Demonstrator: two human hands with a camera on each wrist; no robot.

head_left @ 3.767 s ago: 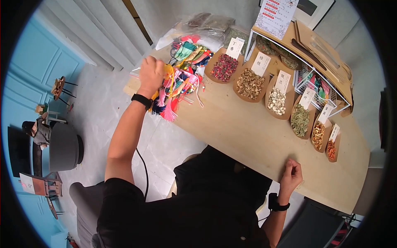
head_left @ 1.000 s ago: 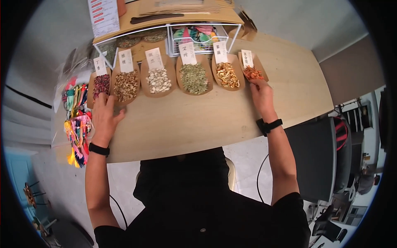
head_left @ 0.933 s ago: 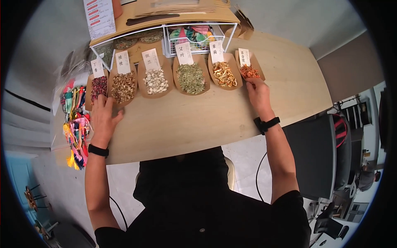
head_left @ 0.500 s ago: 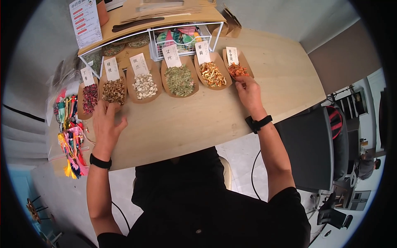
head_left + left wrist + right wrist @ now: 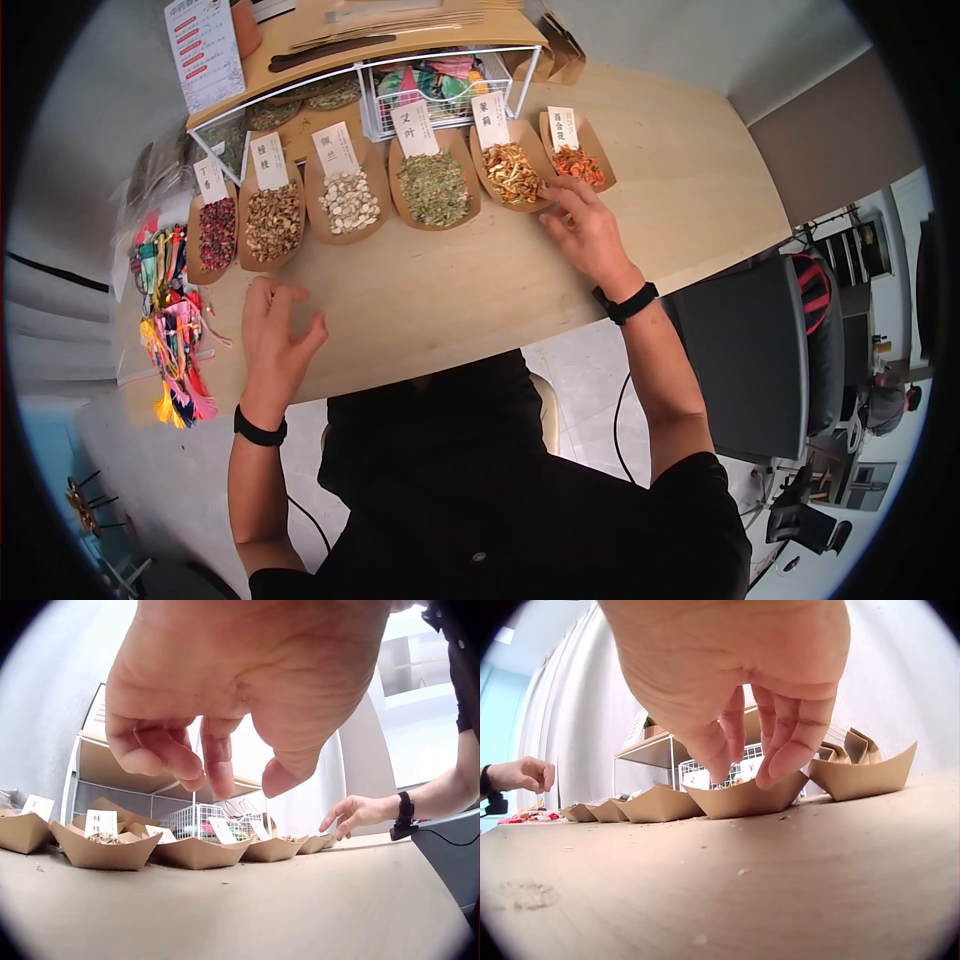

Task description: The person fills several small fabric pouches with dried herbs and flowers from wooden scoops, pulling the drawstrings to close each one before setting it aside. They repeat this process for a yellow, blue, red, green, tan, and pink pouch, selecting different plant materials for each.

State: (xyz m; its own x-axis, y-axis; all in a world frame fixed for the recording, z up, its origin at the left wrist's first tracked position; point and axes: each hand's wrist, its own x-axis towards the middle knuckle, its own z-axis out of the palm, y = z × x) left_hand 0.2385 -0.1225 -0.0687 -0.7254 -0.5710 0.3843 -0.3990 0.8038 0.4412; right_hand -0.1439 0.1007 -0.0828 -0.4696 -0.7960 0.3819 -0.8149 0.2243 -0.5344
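Paper trays of dried herbs with name cards stand in a row in the head view. My left hand (image 5: pixel 278 345) hovers below the second tray (image 5: pixel 266 262) of brown pieces, thumb apart, holding nothing. My right hand (image 5: pixel 588 238) has its fingertips at the near right edge of the fifth tray (image 5: pixel 489 183), with yellow-orange petals; beside it is the sixth tray (image 5: pixel 597 150), with orange ones. In the right wrist view, the right hand (image 5: pixel 742 667) has bent, parted fingers over the rim of a tray (image 5: pixel 739 802); whether they touch it I cannot tell.
Behind the trays stands a wooden-topped shelf (image 5: pixel 400 45) with a wire basket (image 5: pixel 430 118) of colourful pouches. Tassels and cords (image 5: pixel 175 330) lie at the left table end. A printed sign (image 5: pixel 204 55) stands at the back left, and a dark chair (image 5: pixel 740 350) is at the right.
My left hand has drawn back from the first two trays towards the near table edge. My right hand has moved left from the sixth tray to the fifth, its fingers more spread.
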